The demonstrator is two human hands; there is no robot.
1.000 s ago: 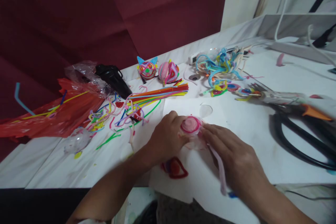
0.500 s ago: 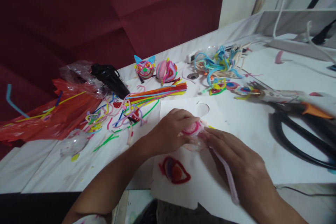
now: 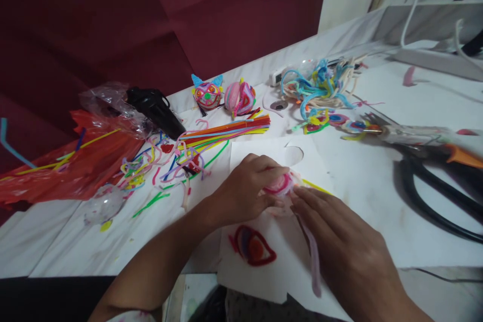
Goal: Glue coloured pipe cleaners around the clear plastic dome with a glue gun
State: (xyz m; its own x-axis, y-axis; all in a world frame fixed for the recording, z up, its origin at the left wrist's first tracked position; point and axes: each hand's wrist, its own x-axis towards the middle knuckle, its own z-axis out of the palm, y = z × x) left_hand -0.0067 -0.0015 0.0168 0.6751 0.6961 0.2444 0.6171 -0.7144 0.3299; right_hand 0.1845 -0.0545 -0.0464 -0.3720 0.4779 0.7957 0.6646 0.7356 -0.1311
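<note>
Pink ball [image 3: 279, 184] between the left hand [image 3: 249, 186] and right hand [image 3: 339, 226], over white paper [image 3: 279, 282] on the desk [image 3: 370, 221]
The left hand curls round the ball's left side, thumb and fingers partly closed on it; the right hand's fingers, together and nearly straight, press its right side, and I cannot tell whether they grip the lilac strip [image 3: 314, 264] hanging below; a red-edged eye shape [image 3: 254, 246] lies on the paper nearer the body
</note>
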